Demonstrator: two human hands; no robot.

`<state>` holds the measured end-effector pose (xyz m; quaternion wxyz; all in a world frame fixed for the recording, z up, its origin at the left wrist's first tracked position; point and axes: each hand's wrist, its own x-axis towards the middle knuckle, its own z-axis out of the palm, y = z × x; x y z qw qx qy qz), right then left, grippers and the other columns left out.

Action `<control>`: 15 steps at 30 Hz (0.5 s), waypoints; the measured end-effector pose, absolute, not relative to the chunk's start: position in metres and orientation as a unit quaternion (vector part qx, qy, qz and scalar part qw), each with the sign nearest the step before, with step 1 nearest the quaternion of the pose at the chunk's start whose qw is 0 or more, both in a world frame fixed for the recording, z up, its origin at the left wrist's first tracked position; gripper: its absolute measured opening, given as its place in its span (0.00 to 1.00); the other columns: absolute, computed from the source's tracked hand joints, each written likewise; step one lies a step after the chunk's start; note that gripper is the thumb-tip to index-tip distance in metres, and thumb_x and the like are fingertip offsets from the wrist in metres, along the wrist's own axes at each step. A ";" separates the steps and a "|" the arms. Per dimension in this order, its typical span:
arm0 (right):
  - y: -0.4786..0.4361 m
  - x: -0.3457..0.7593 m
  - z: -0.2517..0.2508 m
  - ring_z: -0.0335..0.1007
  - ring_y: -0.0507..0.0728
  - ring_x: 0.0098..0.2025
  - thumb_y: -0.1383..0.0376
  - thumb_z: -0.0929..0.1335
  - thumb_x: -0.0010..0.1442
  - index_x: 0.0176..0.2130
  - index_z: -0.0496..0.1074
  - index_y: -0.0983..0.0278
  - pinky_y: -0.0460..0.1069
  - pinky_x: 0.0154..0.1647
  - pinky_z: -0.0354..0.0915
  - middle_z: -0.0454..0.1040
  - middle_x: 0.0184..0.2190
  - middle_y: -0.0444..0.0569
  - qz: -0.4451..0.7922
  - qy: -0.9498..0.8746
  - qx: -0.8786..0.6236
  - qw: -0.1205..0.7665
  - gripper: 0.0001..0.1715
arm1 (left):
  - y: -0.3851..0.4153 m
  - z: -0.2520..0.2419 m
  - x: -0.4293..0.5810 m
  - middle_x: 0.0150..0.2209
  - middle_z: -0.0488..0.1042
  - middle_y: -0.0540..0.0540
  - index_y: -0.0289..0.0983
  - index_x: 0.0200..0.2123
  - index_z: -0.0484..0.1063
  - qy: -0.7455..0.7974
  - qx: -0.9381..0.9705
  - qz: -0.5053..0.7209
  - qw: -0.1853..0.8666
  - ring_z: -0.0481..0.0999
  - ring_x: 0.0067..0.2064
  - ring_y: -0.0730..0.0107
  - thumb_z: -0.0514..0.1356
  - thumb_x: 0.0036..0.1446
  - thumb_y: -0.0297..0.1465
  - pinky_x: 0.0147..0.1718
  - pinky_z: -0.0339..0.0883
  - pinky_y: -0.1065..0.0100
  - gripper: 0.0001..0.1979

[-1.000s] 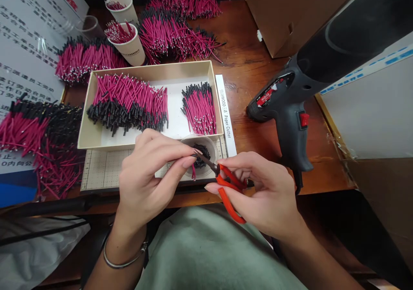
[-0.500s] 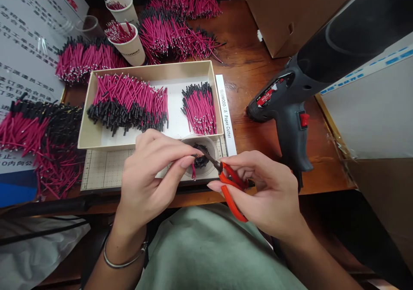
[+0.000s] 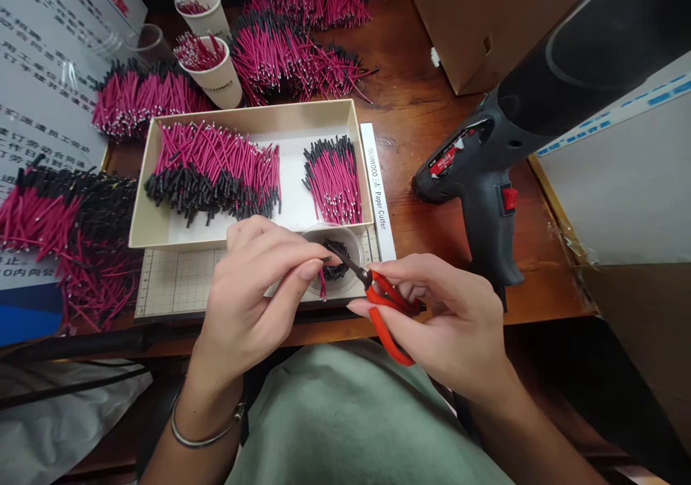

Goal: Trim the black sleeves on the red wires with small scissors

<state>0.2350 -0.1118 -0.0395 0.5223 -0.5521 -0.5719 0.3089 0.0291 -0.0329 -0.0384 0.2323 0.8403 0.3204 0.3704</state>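
Note:
Between thumb and forefinger, my left hand pinches a short wire; its pink-red part hangs below the fingertips and a dark end shows at the tips. My right hand is closed around the orange handles of small scissors. The dark blades point up and left, close to the wire's dark end; contact I cannot make out. Beneath the blades sits a clear round cup with small black scraps in it. Behind my hands, a cream box holds two heaps of pink wires with black ends.
A paper cutter lies under the box. To the right rests a black heat gun, with a cardboard box behind it. Paper cups of wires and wire piles stand at the back; more wires lie left.
Both hands stay nearly in place over the cup. The scissors' handles have shifted very slightly; the wire is still in my left fingers.

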 end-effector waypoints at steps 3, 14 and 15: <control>-0.112 0.236 -0.038 0.66 0.47 0.24 0.69 0.83 0.61 0.42 0.81 0.60 0.44 0.23 0.65 0.80 0.29 0.37 0.314 -0.569 -0.552 0.523 0.13 | -0.032 -0.038 0.029 0.37 0.85 0.51 0.43 0.47 0.79 0.319 0.844 0.362 0.235 0.78 0.40 0.66 0.57 0.83 0.32 0.44 0.64 0.54 0.11; -0.109 0.238 -0.037 0.71 0.47 0.25 0.65 0.83 0.64 0.41 0.79 0.60 0.43 0.23 0.65 0.82 0.29 0.38 0.312 -0.588 -0.541 0.514 0.12 | -0.032 -0.039 0.030 0.37 0.83 0.51 0.42 0.47 0.78 0.315 0.846 0.363 0.230 0.76 0.39 0.66 0.56 0.83 0.32 0.44 0.62 0.55 0.11; -0.109 0.238 -0.037 0.71 0.47 0.25 0.66 0.83 0.64 0.41 0.79 0.60 0.43 0.24 0.65 0.82 0.29 0.38 0.312 -0.589 -0.541 0.513 0.12 | -0.032 -0.039 0.029 0.37 0.83 0.51 0.42 0.47 0.78 0.314 0.846 0.363 0.230 0.76 0.39 0.66 0.57 0.83 0.32 0.44 0.62 0.55 0.10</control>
